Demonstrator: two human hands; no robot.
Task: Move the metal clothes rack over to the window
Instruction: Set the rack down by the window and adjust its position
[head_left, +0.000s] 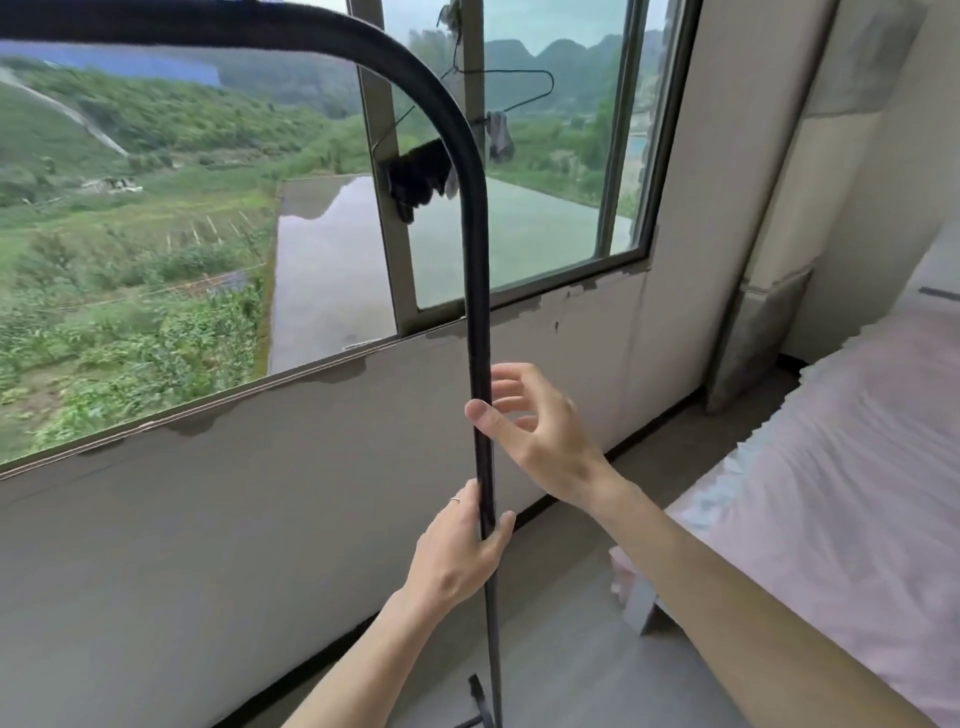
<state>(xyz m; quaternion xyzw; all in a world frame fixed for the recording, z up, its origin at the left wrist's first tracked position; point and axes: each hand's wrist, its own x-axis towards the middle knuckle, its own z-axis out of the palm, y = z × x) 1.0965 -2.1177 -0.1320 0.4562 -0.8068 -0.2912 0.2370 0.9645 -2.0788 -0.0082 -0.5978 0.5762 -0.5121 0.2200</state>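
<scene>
Directly in front of the window wall, the black metal tube clothes rack (479, 291) stands with its upright post near the sill and its curved top bar running off to the left across the view. The left hand (460, 556) is wrapped around the post low down, thumb on the right side and fingers on the far side. The right hand (535, 421) sits higher with fingers spread and loose; only the thumb rests against the post, so it is not gripping. A foot of the rack (480, 701) shows at the bottom edge on the grey floor (571, 649), close to the wall. Beyond the post, the large sliding window (631, 156) holds a thin wire hanger (498, 98) carrying small dark cloths (421, 179). A bed with a pale pink sheet (831, 467) lies to the right, apart from the rack. Assessment: the move appears essentially complete; only final positioning and release of the left hand remain.
</scene>
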